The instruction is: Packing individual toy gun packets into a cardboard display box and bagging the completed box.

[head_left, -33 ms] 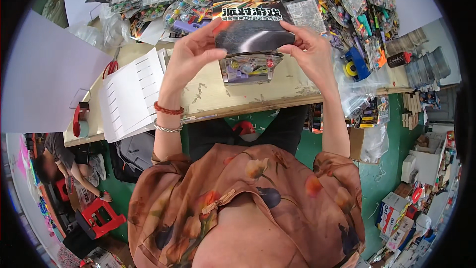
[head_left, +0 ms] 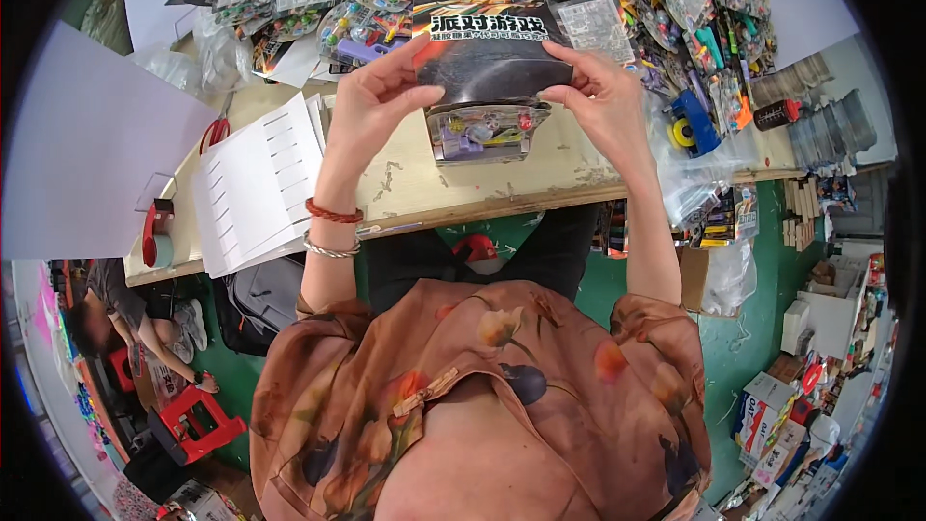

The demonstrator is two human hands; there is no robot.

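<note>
Head view: the box (head_left: 487, 50) stands on the desk (head_left: 574, 171), in front of the person and between the two hands. Its black flap (head_left: 494, 82) is slightly curved, and below it some coloured toys (head_left: 482, 125) show through the open front. The left hand (head_left: 371, 108) has its grip closed on the left side of the flap, with the thumb at the lower edge and the fingertips higher up. The right hand (head_left: 610, 101) holds the right side in a similar way, thumb also low. How firmly they press, I cannot tell.

To handle the flap well, I think both thumbs should press equally, at the same height, so that the card bends in one smooth curve and gets no crease. If one side is pulled more, the box could twist or its corner could tear. The thumbs should also be careful not to push the toys inward.

Behind the box lies a large heap (head_left: 371, 5) of toy packs, quite near to the fingers. White sheets (head_left: 253, 185) and scissors (head_left: 214, 133) lie to the left, and a blue tape dispenser (head_left: 699, 123) is on the right, apart from the hands.
</note>
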